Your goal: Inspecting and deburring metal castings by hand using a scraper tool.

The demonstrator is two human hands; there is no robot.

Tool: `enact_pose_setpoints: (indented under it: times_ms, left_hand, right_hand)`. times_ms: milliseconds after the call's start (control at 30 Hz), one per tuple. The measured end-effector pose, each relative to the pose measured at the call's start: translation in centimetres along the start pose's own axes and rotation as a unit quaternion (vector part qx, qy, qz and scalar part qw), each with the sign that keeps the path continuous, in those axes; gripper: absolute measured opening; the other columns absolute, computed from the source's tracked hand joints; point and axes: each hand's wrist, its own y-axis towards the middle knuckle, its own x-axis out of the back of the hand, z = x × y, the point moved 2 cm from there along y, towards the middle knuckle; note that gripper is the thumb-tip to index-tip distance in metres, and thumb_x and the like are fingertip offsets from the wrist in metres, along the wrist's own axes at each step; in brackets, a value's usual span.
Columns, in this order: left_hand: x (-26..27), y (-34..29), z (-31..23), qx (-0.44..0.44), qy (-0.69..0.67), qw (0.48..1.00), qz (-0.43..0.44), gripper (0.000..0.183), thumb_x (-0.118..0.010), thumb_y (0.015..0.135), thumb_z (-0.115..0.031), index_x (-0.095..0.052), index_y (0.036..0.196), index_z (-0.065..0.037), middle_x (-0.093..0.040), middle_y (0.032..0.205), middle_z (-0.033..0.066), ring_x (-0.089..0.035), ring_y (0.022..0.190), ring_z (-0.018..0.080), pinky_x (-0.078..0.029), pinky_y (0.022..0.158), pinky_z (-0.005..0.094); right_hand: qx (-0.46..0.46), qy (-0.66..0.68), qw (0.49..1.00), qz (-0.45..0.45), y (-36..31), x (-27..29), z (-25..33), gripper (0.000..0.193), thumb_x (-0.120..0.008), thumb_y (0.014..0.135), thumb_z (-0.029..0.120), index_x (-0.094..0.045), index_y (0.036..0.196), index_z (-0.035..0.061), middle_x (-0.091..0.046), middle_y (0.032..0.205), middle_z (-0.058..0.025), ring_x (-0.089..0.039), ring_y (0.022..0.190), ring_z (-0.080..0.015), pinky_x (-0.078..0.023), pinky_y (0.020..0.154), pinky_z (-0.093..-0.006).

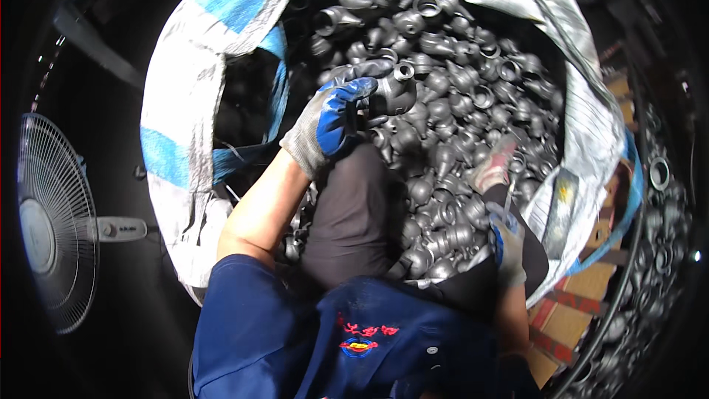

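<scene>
My left hand (336, 114), in a grey glove with a blue coated palm, grips a dark grey, bulb-shaped hollow part (399, 94). The part's open round neck points up and away from me. Lower right, beside my right leg, is my right hand (509, 242) in a similar glove. Its fingers are curled, and a thin pale strip or blade (507, 201) seems to rise from them; I cannot make out what it is. Around both hands lies a heap of similar grey parts (439, 114) in a big white woven bag (173, 96) with blue bands.
My legs (347, 214) reach into the bag, with a dusty reddish shoe (496, 165) on the parts. A grey fan (59, 222) stands at the left. On the right are cardboard pieces (583, 292) and another heap of grey parts (657, 251) behind a dark rim.
</scene>
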Motion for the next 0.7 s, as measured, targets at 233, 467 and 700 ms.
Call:
enact_pose_setpoints:
  times_ms: [233,467,700]
  left_hand:
    - [-9.4,-1.7,-2.3,0.159,-0.42,0.893,0.04,0.039,-0.048,0.09,-0.02,-0.046,0.127,-0.008,-0.057,0.111,0.0064,-0.057,0.099,0.0189,-0.05,0.083,0.0394]
    - [-13.3,-2.9,1.8,0.236,-0.529,0.814,0.052,0.029,-0.048,0.091,-0.016,-0.054,0.115,-0.003,-0.059,0.107,0.01,-0.06,0.093,0.0218,-0.055,0.07,0.0351]
    - [-11.0,-2.1,3.5,0.14,0.02,0.975,0.172,0.034,-0.052,0.09,-0.018,-0.053,0.12,-0.002,-0.058,0.112,0.0098,-0.057,0.096,0.0136,-0.047,0.079,0.026]
  right_hand:
    - [0.124,0.185,0.972,0.069,-1.0,-6.2,5.1,0.057,-0.063,0.079,0.001,-0.04,0.13,-0.0045,-0.053,0.115,-0.0063,-0.054,0.098,-0.0106,-0.042,0.085,-0.0243]
    - [0.034,0.31,0.943,0.118,-2.4,-5.1,2.8,0.014,-0.058,0.076,-0.006,-0.052,0.085,0.003,-0.053,0.067,-0.0006,-0.053,0.058,-0.0079,-0.042,0.051,-0.0208]
    - [-0.005,0.309,0.945,0.105,-4.5,-2.8,0.7,0.03,-0.052,0.078,-0.004,-0.05,0.108,0.0009,-0.061,0.08,-0.0095,-0.064,0.072,-0.0156,-0.053,0.063,-0.0239]
